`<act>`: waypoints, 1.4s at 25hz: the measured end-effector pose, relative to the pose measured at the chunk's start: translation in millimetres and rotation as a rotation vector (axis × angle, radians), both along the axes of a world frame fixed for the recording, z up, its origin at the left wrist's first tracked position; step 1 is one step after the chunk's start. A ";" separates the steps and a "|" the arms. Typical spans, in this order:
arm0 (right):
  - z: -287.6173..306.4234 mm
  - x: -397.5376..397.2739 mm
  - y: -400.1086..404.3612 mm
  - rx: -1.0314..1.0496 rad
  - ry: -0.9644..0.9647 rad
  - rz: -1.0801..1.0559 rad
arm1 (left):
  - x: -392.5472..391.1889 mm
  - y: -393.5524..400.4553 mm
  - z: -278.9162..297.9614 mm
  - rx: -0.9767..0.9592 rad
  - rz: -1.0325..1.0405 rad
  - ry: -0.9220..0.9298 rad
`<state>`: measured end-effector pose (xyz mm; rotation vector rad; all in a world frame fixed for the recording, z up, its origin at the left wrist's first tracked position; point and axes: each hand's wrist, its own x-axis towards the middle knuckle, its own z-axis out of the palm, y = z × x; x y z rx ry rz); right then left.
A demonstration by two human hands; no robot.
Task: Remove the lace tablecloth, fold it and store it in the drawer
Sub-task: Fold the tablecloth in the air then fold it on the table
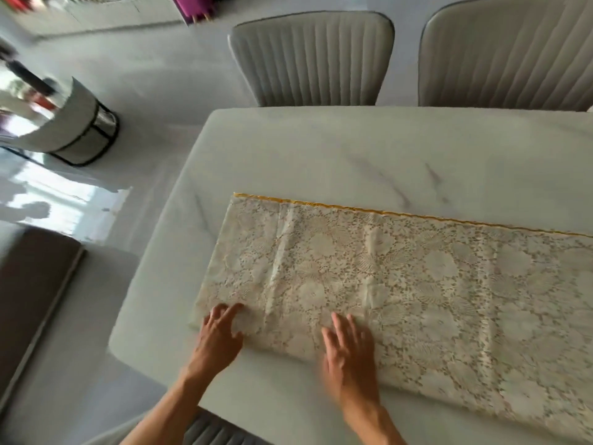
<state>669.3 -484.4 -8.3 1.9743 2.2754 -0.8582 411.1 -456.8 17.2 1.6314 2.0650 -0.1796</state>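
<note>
The cream lace tablecloth (401, 284) lies folded into a long band across the white marble table (321, 149), with a yellow trim along its far edge. It runs out of view to the right. My left hand (221, 335) rests flat on the cloth's near left corner, fingers spread. My right hand (348, 351) lies flat on the near edge a little to the right, fingers apart and slightly blurred. Neither hand grips the cloth. No drawer is in view.
Two grey ribbed chairs (311, 56) (507, 49) stand at the table's far side. Another grey chair back (218, 430) sits below my arms. A round stool with a dark frame (80, 130) stands on the glossy floor at the left, and a brown surface (29, 300) lies at the near left.
</note>
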 end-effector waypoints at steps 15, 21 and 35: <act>77.1 -200.8 -61.8 -0.154 0.043 -0.254 | -168.1 -48.1 17.9 0.041 -0.131 -0.454; 119.5 -258.6 -81.3 -0.111 0.176 -0.355 | -214.6 -45.7 70.8 0.170 -0.202 -0.485; 119.5 -384.8 -7.8 -0.183 0.339 -0.873 | -321.8 80.5 89.4 0.167 -0.588 -0.614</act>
